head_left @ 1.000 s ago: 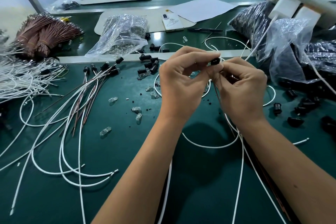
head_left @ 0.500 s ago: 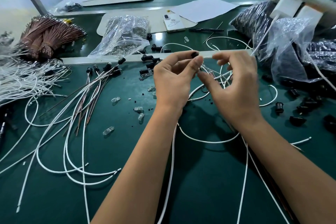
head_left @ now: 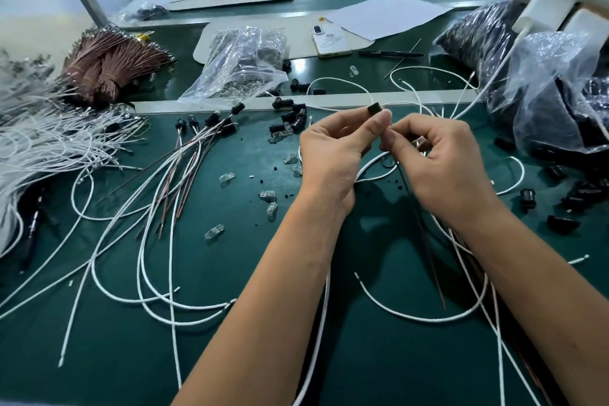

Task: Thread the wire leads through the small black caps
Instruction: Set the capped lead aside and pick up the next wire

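Note:
My left hand [head_left: 336,155] pinches a small black cap [head_left: 374,108] between thumb and fingertips, held up above the green table [head_left: 230,356]. My right hand [head_left: 441,161] is right beside it, fingers curled, pinching thin wire leads [head_left: 425,241] that hang down toward me, one white and one dark brown. A small bulb [head_left: 419,143] shows inside the right hand's fingers. Loose black caps [head_left: 291,119] lie just beyond my left hand. Wires with caps on them [head_left: 211,122] fan out at the left.
Clear bulbs [head_left: 227,178] are scattered left of my hands. A white wire pile [head_left: 39,138] and brown wire bundles [head_left: 108,66] lie far left. Plastic bags [head_left: 244,63] of parts, a phone [head_left: 331,39] and black-filled bags [head_left: 543,82] sit behind and to the right.
Both hands have come back together after parting slightly; the left hand still has the black cap, raised at its fingertips, and the right hand's fingers have curled round the leads.

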The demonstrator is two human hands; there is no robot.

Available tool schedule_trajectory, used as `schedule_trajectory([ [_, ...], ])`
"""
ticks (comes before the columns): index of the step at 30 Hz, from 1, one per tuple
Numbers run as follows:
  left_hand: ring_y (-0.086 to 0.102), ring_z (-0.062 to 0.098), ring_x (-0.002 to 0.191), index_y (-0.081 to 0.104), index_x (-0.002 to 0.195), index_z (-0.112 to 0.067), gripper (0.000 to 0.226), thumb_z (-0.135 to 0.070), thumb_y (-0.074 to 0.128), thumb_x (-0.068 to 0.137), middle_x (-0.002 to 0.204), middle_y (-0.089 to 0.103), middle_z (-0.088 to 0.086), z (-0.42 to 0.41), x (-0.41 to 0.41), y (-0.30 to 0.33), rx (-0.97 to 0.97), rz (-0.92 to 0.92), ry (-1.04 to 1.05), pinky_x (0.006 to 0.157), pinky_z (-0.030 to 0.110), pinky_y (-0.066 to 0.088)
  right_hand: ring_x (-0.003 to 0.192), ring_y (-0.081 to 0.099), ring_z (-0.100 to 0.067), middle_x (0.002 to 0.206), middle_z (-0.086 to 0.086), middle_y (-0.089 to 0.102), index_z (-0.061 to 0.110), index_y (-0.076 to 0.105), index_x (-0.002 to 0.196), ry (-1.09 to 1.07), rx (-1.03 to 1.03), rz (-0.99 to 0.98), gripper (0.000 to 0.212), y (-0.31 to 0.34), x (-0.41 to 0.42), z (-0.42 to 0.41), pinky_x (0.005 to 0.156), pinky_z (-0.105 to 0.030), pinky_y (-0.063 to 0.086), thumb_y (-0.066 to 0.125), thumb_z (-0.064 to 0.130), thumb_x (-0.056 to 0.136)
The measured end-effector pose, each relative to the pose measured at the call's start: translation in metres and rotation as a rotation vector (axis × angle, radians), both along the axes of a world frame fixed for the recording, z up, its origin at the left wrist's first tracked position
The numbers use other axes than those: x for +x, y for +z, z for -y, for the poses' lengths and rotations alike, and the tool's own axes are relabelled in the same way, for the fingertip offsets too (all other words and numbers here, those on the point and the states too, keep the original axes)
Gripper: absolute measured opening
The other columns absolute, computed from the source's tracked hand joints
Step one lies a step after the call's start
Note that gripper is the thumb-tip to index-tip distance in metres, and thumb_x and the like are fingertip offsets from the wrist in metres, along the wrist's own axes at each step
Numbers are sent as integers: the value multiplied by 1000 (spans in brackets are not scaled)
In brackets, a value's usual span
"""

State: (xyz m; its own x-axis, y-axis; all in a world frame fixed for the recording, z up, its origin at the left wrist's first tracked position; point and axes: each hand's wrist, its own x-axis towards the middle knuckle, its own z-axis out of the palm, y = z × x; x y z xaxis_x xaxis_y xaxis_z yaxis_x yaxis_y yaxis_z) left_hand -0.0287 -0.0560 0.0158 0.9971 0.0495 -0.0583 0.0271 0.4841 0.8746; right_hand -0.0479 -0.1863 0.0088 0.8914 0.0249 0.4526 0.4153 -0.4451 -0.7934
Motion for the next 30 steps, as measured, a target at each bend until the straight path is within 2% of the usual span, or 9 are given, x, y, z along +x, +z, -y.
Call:
schedule_trajectory([
  [4, 66, 11, 63, 74, 86, -3, 6, 2, 77, 83, 76, 74, 7, -5, 1, 2, 6, 10, -29, 64, 20, 55, 59, 59, 1, 68, 21, 69, 22, 74, 79, 8, -5, 2, 21, 3, 2, -2, 58, -9, 39, 69, 17, 99],
  [7, 64, 12, 61, 73, 85, -5, 5, -5, 71, 90, 73, 72, 3, -16, 5, 8, -27, 5, -88, 66, 24, 59, 72, 70, -17, 80, 4, 78, 20, 79, 83, 106, 60, -97, 23, 10, 9, 0, 72, -32, 56, 69, 32, 99],
  [11, 64, 9, 62, 69, 93, -5, 22, -22, 69, 79, 76, 70, 2, -56, 11, 19, -449, 23, -151, 60, 17, 56, 72, 64, -13, 85, -9, 77, 16, 77, 85, 224, 246, -283, 37, 16, 24, -9, 63, -27, 51, 55, 41, 102],
  [14, 60, 8, 63, 66, 92, -1, 25, -24, 62, 83, 73, 66, 1, -80, 8, 24, -847, 107, -262, 61, 13, 51, 71, 67, -9, 79, 4, 75, 13, 79, 94, 385, -157, -232, 9, 21, 35, -35, 66, -29, 52, 71, 14, 98],
  [17, 57, 11, 62, 67, 96, 4, 27, -16, 67, 79, 73, 63, 4, -94, 5, 27, -1036, 184, -299, 61, 13, 45, 77, 69, -13, 87, 3, 77, 17, 82, 96, 632, -477, -147, 15, 26, 37, -72, 75, -26, 53, 84, 9, 84],
  [22, 59, 14, 61, 64, 101, 3, 28, -14, 68, 79, 74, 61, 4, -111, 6, 27, -1127, 250, -307, 61, 13, 43, 62, 51, 3, 78, 6, 65, 20, 83, 92, 757, -661, -50, 22, 19, 34, -105, 63, -10, 37, 93, 27, 74],
  [26, 60, 15, 59, 64, 103, 1, 27, -13, 66, 81, 77, 58, 4, -110, 7, 26, -1089, 202, -361, 58, 14, 46, 58, 41, -8, 71, 4, 62, 11, 80, 86, 756, -712, 13, 11, 15, 30, -108, 62, -6, 32, 87, 19, 81],
  [28, 60, 15, 55, 63, 102, 3, 26, -12, 66, 81, 77, 57, 6, -104, 7, 26, -1031, 170, -396, 52, 17, 50, 65, 48, -7, 77, -5, 70, 6, 78, 85, 700, -691, 49, 10, 15, 28, -100, 66, -10, 39, 84, 13, 84],
  [30, 58, 13, 51, 62, 101, 3, 26, -12, 65, 80, 75, 57, 7, -95, 8, 26, -943, 133, -415, 49, 16, 48, 72, 58, -19, 80, -6, 68, 4, 73, 84, 596, -685, 72, 15, 15, 29, -83, 72, -29, 46, 80, 16, 89],
])
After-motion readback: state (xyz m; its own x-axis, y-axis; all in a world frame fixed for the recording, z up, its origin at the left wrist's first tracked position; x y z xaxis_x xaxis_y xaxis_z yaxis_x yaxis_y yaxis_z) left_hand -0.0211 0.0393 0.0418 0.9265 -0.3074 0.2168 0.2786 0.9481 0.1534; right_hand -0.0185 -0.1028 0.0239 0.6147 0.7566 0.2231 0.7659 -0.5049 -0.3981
